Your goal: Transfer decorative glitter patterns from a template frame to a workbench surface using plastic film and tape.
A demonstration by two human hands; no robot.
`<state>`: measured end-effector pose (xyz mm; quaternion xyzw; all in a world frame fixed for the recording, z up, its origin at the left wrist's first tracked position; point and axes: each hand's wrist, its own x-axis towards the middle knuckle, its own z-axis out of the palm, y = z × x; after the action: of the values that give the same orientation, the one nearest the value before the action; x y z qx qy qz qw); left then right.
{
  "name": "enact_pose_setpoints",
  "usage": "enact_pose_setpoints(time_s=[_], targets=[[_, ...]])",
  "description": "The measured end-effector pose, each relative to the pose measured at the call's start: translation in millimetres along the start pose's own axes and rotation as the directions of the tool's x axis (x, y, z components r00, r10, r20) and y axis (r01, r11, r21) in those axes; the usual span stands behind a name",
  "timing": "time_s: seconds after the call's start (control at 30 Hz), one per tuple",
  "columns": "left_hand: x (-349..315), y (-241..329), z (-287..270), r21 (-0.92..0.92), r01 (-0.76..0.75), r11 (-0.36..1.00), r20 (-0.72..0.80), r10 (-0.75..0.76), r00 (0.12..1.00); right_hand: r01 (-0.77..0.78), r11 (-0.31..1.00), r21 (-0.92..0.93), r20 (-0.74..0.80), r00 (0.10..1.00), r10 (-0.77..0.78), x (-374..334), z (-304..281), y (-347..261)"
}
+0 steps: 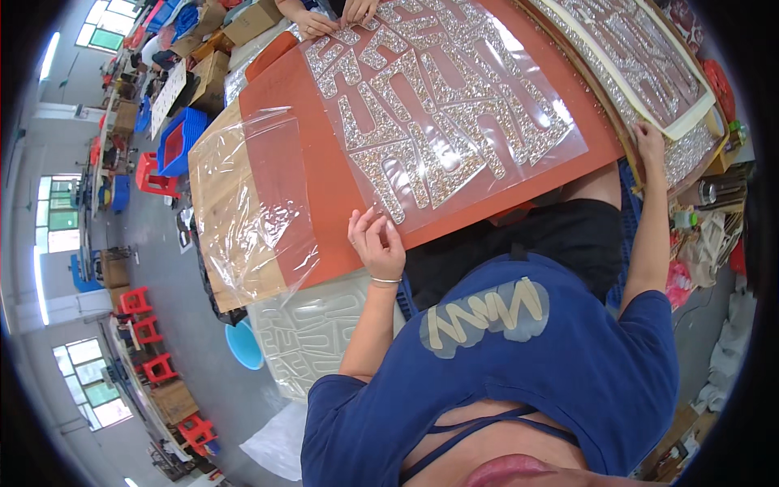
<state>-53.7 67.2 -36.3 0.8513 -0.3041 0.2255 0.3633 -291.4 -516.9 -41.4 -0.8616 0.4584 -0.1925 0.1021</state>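
A person's bare left hand [379, 243], fingers loosely curled and free of any grip, hovers at the near edge of a broad orange-red board [341, 195]; whether the fingertips brush its surface cannot be made out. From that hand, at one o'clock, a clear plastic sheet covered in silvery, glittering block shapes [442, 105] lies on the board, its far corner touched at twelve o'clock by a co-worker's hands [318, 24]. The person's right hand [649, 142], at two o'clock from the left, rests at the brown rim of a tray of loose sparkling grains [686, 162]; whether it grasps the rim cannot be told. Crinkled transparent film [268, 203] drapes the board at ten o'clock from the left hand, a white embossed sheet [312, 333] sits at seven, and a round light-blue tub [245, 345] stands on the floor at eight.
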Motion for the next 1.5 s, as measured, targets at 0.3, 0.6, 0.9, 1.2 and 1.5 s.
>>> enact_pose_setpoints(time_s=[0.3, 0.6, 0.9, 1.2, 1.5], targets=[[0, -5, 6, 0.012, 0.125, 0.992, -0.044, -0.124, 0.991, 0.147, 0.968, -0.205, -0.255, 0.947, -0.198, 3, -1, -11], [-17, -26, -22, -0.335, 0.189, 0.923, -0.233, -0.275, 0.933, 0.296, 0.870, -0.395, -0.326, 0.840, -0.434, 18, 10, -2], [-52, -114, -137, 0.027, 0.957, 0.287, -0.746, -0.631, 0.211, 0.392, 0.836, -0.384, -0.294, 0.806, -0.513, 36, 17, 12], [-79, -207, -151, -0.963, 0.260, 0.077, -0.097, -0.993, -0.066, 0.518, 0.841, -0.156, -0.464, 0.713, -0.525, -8, -13, -60], [-57, -147, -152, -0.952, 0.306, 0.003, -0.012, -1.000, -0.027, -0.072, 0.483, 0.873, 0.319, 0.833, -0.453, -140, 9, -268]])
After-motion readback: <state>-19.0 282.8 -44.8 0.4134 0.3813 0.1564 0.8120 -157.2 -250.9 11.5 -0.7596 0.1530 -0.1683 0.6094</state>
